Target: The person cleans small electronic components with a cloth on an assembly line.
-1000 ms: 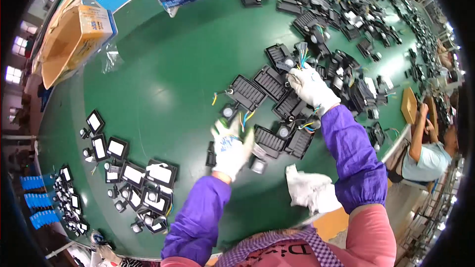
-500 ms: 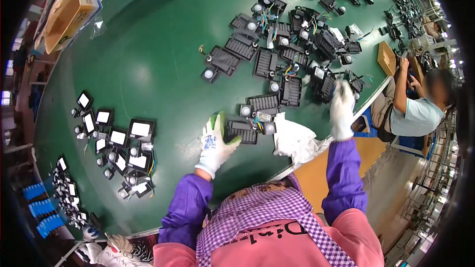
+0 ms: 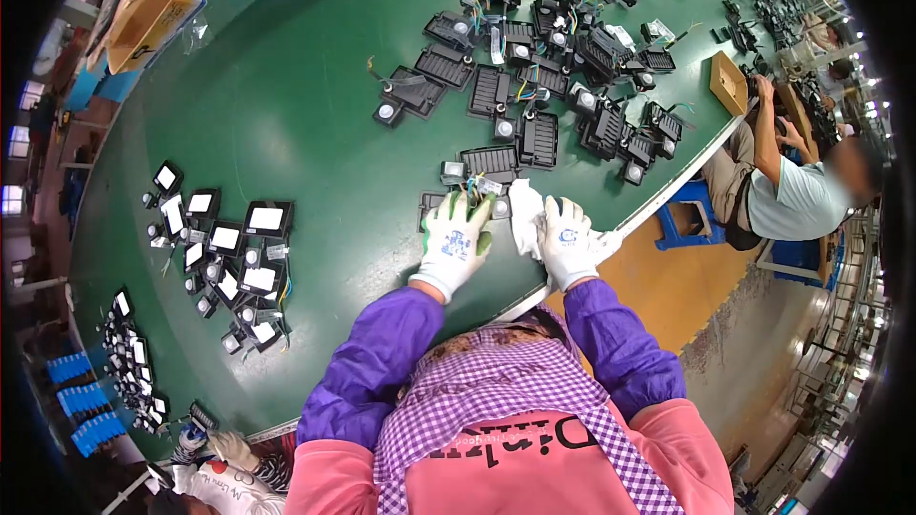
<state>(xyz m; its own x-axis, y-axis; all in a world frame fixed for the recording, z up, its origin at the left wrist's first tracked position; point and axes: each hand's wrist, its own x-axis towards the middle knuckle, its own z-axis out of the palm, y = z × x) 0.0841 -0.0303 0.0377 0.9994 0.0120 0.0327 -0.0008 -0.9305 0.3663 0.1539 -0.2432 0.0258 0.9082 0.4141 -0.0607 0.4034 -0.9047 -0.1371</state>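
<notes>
Gloved in white with green fingertips, my left hand [image 3: 455, 246] covers most of a black finned floodlight [image 3: 431, 202] near the table's front edge. Its fingers are bent around the lamp by the wires, and the thumb is near the small sensor [image 3: 502, 209]. My right hand [image 3: 570, 240], also gloved, is closed on a crumpled white cloth [image 3: 525, 215] just right of that lamp. Another floodlight [image 3: 492, 164] lies right behind my left fingers, with a white-domed sensor [image 3: 453, 172] at its side.
Many black floodlights with sensors and coloured wires [image 3: 539, 138] spread over the green table [image 3: 315, 114]. A group lies face up [image 3: 226, 236] on the left. A co-worker [image 3: 797, 195] sits at right beside an open cardboard box [image 3: 729, 83]; a blue stool [image 3: 685, 217] stands nearby.
My right hand has come back from the lamps on the right and taken hold of the white cloth. My left hand has moved right, from beside the floodlight to over it.
</notes>
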